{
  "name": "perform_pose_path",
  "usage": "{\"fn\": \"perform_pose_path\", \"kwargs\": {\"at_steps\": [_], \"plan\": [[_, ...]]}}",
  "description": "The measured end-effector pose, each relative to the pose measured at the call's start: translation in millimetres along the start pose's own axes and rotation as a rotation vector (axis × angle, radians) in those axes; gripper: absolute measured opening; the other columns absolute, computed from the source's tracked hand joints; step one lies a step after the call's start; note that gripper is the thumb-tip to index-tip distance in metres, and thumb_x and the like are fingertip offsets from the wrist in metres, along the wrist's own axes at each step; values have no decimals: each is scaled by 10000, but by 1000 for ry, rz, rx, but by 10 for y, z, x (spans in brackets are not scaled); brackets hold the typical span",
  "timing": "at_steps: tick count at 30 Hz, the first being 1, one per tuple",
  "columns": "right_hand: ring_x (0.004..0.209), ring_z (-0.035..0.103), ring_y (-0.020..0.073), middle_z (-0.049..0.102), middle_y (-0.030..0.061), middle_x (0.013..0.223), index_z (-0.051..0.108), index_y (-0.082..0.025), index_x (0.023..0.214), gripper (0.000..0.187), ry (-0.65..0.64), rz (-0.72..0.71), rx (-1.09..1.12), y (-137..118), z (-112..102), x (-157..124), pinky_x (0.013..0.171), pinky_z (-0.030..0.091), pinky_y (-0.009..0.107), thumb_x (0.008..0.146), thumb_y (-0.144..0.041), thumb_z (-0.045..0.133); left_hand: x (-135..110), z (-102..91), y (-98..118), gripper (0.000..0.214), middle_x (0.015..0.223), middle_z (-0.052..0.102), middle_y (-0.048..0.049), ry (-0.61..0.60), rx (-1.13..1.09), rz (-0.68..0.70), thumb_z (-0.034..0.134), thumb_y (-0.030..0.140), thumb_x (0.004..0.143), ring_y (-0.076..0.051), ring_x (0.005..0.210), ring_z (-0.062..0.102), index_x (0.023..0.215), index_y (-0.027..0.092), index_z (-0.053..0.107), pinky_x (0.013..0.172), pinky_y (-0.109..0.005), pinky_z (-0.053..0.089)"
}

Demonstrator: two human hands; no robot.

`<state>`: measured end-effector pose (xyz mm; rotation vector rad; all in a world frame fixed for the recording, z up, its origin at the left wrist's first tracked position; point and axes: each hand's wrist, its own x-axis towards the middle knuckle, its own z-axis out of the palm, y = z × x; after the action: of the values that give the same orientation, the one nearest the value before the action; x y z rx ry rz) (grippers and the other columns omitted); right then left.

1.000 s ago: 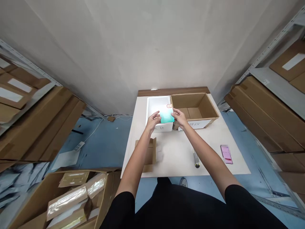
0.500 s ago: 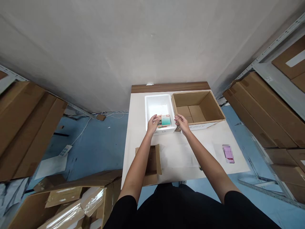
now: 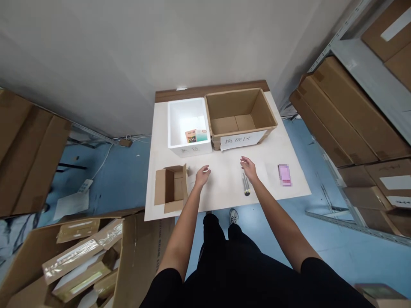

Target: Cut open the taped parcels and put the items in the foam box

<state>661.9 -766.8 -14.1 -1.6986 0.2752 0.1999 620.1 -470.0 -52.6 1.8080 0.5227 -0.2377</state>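
Note:
Above the table, my left hand (image 3: 202,176) is empty, its fingers loosely curved and apart. It hovers between a small opened cardboard box (image 3: 175,188) and the middle of the tabletop. My right hand (image 3: 248,167) is also empty with fingers parted, just above a grey-and-black box cutter (image 3: 246,185). Inside the white foam box (image 3: 189,149) lie flat colourful packets: an orange one (image 3: 190,136) and a teal-and-white one (image 3: 201,135). To its right stands a large open cardboard box (image 3: 240,115) with a handwritten label (image 3: 243,140).
A pixelated pink item (image 3: 284,175) lies at the right of the white table (image 3: 224,201). On the floor at lower left, a big carton (image 3: 141,244) holds several taped parcels (image 3: 75,254). Shelves with cartons (image 3: 356,115) flank the table, and a power strip (image 3: 85,186) is at left.
Both hands have drawn back from the foam box toward me, leaving the packets inside. The view has shifted, and the box cutter is now in full view.

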Motion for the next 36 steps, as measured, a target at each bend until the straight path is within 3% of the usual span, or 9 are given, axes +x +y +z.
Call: {"fn": "perform_pose_path", "kwargs": {"at_steps": [6, 8, 11, 15, 21, 25, 28, 32, 36], "plan": [[1331, 522, 356, 622, 166, 1395, 714, -208, 1205, 480, 200, 148, -398, 1112, -968, -311, 1101, 447, 502, 768, -407, 708, -408, 337, -844, 786, 1600, 465, -234, 126, 545, -246, 785, 407, 775, -436, 1464, 418, 1490, 182, 549, 1112, -524, 420], [1384, 436, 370, 581, 195, 1411, 714, -193, 1168, 448, 265, 176, -441, 1389, -1148, -411, 1077, 431, 472, 744, -334, 747, -489, 392, -989, 817, 1662, 365, -244, 176, 658, -258, 746, 375, 809, -460, 1497, 341, 1555, 172, 480, 1116, -550, 402], [1386, 389, 355, 564, 211, 1415, 705, -180, 1187, 451, 330, 148, -428, 1645, -1230, -501, 1059, 407, 438, 747, -266, 755, -539, 492, -1084, 711, 1579, 463, -220, 206, 703, -185, 670, 287, 859, -422, 1441, 401, 1544, 167, 523, 1149, -511, 369], [1268, 526, 325, 666, 163, 1239, 724, -178, 1171, 390, 229, 193, -472, 1655, -1043, -457, 1136, 405, 444, 808, -314, 677, -529, 732, -990, 468, 1365, 637, -185, 158, 559, -113, 586, 212, 895, -365, 1297, 552, 1343, 173, 717, 1133, -464, 402], [1181, 632, 281, 697, 120, 1214, 771, -223, 985, 304, 108, 42, -226, 1131, -381, -437, 1023, 527, 417, 801, -440, 663, -637, 1354, -462, 246, 1217, 719, -100, 116, 54, 117, 550, 269, 937, -249, 1224, 642, 1012, 233, 781, 1092, -402, 475], [1069, 675, 223, 720, 67, 1206, 721, -259, 1141, 457, -99, 136, 114, 745, 73, -613, 843, 559, 339, 749, -492, 705, -850, 1522, -186, 283, 1196, 746, -99, -77, -177, 173, 591, 342, 945, -239, 1172, 677, 1133, 214, 760, 1081, -439, 499], [895, 683, 188, 743, 23, 1015, 672, -258, 1193, 563, -153, 232, 252, 506, 307, -746, 738, 528, 281, 688, -496, 746, -1040, 1207, -108, 366, 1273, 738, -106, -165, -157, 271, 601, 308, 938, -251, 1239, 660, 1259, 217, 752, 1148, -476, 462], [781, 653, 192, 714, 14, 828, 667, -214, 945, 437, -178, 183, 256, 115, 795, -848, 691, 498, 280, 602, -457, 788, -1360, 298, -137, 340, 1348, 712, -92, -283, 40, 486, 680, 279, 894, -289, 1339, 598, 1213, 291, 798, 1213, -508, 409], [961, 686, 234, 746, 61, 987, 660, -231, 1067, 409, -28, -105, 219, -335, 1811, -992, 822, 538, 335, 767, -506, 706, -1590, -847, -408, 298, 1361, 685, -122, 241, 84, 412, 651, 304, 950, -328, 1390, 547, 1215, 293, 786, 1245, -542, 361]]}}
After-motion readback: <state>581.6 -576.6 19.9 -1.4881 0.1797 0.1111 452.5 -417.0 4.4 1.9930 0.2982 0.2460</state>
